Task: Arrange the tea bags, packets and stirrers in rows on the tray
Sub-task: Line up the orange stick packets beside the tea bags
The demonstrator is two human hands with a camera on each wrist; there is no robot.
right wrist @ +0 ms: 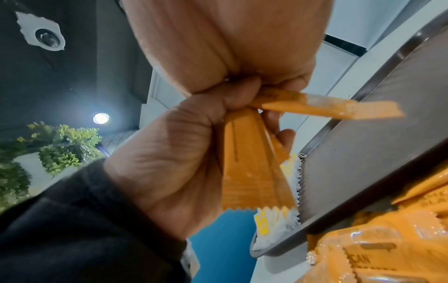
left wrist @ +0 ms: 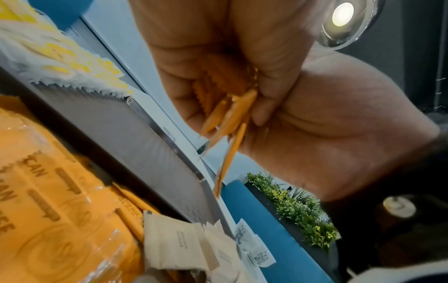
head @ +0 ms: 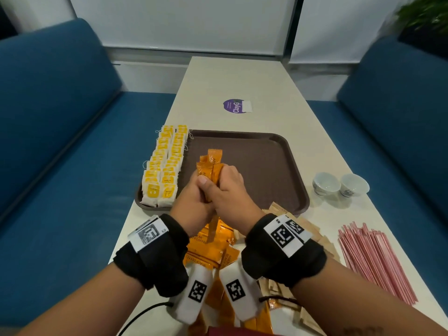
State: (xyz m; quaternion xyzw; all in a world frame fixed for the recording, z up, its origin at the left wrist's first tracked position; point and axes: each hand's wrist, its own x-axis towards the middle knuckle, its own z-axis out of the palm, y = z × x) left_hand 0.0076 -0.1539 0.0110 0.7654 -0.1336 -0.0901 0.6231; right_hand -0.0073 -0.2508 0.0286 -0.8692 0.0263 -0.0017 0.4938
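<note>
1. Over the tray [head: 278, 166], head view: left hand [head: 191, 202] and right hand [head: 232, 192] clamp one bundle of orange packets [head: 211, 166]; tea bags [head: 164, 166] already rowed at left.
2. Left wrist: fingers curled round packet ends [left wrist: 230, 114].
3. Right wrist: packets [right wrist: 252, 162] splayed in the fist. Packet step; next, probably square them and lay a row beside the tea bags.

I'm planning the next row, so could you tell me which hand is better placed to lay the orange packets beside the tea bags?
Probably the left hand: it sits nearer the tea bags lining the tray's left side. Both it and the right hand grip the orange packets, so either could.
</note>
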